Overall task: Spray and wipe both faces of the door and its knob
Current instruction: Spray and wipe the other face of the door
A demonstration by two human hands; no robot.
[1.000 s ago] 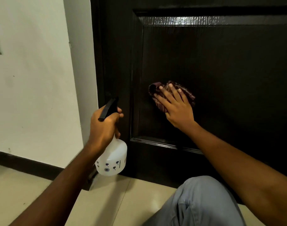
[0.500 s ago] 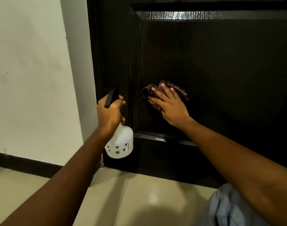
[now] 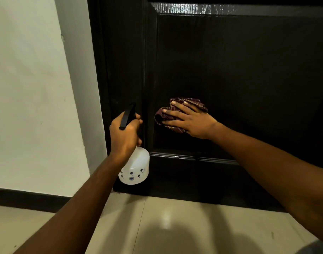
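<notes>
A: Door (image 3: 239,74), dark wood grain, fills everything ahead of and above both my hands. I see its lower recessed panel, with a glossy moulded edge at the top and a moulding rail just below my right wrist. No knob in this view.

B: What surrounds it?

A: White wall (image 3: 28,88) well to the left of my left hand, with a dark skirting strip (image 3: 28,198) along its base. Pale tiled floor (image 3: 157,226) beneath both forearms, meeting the foot of the door.

B: Left hand?

A: Left hand (image 3: 124,136) is closed in a fist around the neck of the spray bottle (image 3: 136,167). White translucent body hangs below the fist, small dark printed marks on it, clear of the floor. The black trigger head (image 3: 128,115) sticks up above my knuckles, close to the door's left stile. Cannot tell whether a finger is on the trigger.

B: Right hand?

A: Right hand (image 3: 191,121) is flat and spread, palm pressing the cloth (image 3: 168,116) against the panel, just right of the bottle hand. Cloth is maroon, patterned, bunched; it shows past my fingertips (image 3: 173,103) on the upper and left sides and under the thumb side. It touches the door low on the panel, above the bottom rail.
</notes>
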